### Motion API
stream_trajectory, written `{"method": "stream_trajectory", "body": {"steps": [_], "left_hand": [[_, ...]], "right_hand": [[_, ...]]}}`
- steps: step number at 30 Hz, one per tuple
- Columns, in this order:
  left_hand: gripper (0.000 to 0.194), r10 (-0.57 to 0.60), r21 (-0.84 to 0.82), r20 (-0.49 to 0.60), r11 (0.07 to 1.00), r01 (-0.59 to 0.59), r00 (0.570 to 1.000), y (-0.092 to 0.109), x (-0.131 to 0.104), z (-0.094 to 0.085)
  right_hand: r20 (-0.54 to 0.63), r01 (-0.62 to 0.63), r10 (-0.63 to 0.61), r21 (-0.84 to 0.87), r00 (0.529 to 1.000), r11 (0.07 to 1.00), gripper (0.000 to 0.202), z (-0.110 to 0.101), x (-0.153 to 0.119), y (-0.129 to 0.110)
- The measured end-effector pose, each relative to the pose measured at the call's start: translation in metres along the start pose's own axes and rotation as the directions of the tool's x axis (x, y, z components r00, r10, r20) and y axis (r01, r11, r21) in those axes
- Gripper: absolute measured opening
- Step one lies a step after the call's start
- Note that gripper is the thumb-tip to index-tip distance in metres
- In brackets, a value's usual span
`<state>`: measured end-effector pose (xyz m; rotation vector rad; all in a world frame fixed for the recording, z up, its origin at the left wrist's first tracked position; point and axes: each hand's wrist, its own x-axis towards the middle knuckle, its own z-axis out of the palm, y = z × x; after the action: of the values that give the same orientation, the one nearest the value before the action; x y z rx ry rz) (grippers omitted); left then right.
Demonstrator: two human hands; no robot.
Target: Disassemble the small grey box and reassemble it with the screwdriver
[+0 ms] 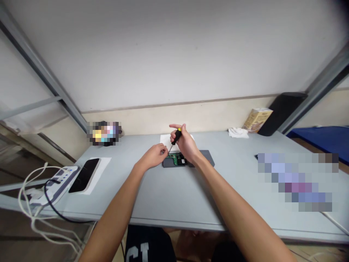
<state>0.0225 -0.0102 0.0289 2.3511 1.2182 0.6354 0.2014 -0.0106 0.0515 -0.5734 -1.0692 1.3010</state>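
My right hand is closed round the black and yellow handle of a screwdriver, its index finger stretched out to the left. The thin shaft slants down to the left, its tip at a green circuit board. That board sits in an opened dark grey device casing with a black part beside it. At the board's upper left edge, my left hand has its fingers pinched together near the screwdriver tip. Whatever they hold, if anything, is too small to make out. A white sheet lies behind the casing.
On the left are a phone on white paper and a power strip with tangled cables. At the back right stand a crumpled tissue, a yellow carton and a black cylinder. Blurred items lie on both sides.
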Motion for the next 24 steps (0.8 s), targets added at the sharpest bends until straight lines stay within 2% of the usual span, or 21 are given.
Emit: {"method": "stream_trajectory", "body": {"steps": [3,6,9,12,15,18,21,24], "left_hand": [[0.023,0.022,0.032,-0.005,0.999,-0.021,1.0,-0.0009,0.0002,0.0],[0.017,0.027,0.044,-0.009,0.999,-0.027,1.0,-0.0032,0.0001,0.0011],[0.017,0.009,0.047,-0.019,0.999,-0.008,1.0,-0.0047,-0.0005,0.0023],[0.018,0.003,0.052,-0.012,0.999,-0.002,1.0,-0.0045,-0.0011,0.0025],[0.018,0.016,0.058,-0.009,0.998,-0.015,1.0,-0.0043,-0.0013,0.0022],[0.018,0.018,0.052,-0.009,0.998,-0.018,1.0,-0.0054,-0.0011,0.0023],[0.019,0.02,0.035,-0.004,0.999,-0.02,1.0,-0.0073,-0.0009,0.0023],[0.023,0.032,0.027,0.003,0.999,-0.032,0.999,-0.009,-0.0008,0.0013]], "right_hand": [[0.0,-0.04,0.04,0.028,0.999,0.999,0.051,0.0021,-0.0006,-0.001],[-0.071,-0.013,0.013,0.002,0.997,1.0,0.054,0.003,-0.0012,0.0019],[-0.132,0.051,-0.071,-0.146,0.989,0.988,0.054,0.0003,-0.0014,0.0038],[-0.101,0.108,-0.139,-0.263,0.985,0.959,0.05,-0.0026,-0.0015,0.0025],[-0.042,0.126,-0.144,-0.283,0.989,0.951,0.049,-0.0018,-0.0026,0.0011],[-0.038,0.117,-0.132,-0.267,0.99,0.957,0.043,0.002,-0.0046,0.0028],[-0.085,0.126,-0.143,-0.186,0.986,0.975,0.047,0.0045,-0.0051,0.0056],[-0.195,0.162,-0.193,-0.163,0.962,0.973,0.053,0.0028,-0.0024,0.004]]}}
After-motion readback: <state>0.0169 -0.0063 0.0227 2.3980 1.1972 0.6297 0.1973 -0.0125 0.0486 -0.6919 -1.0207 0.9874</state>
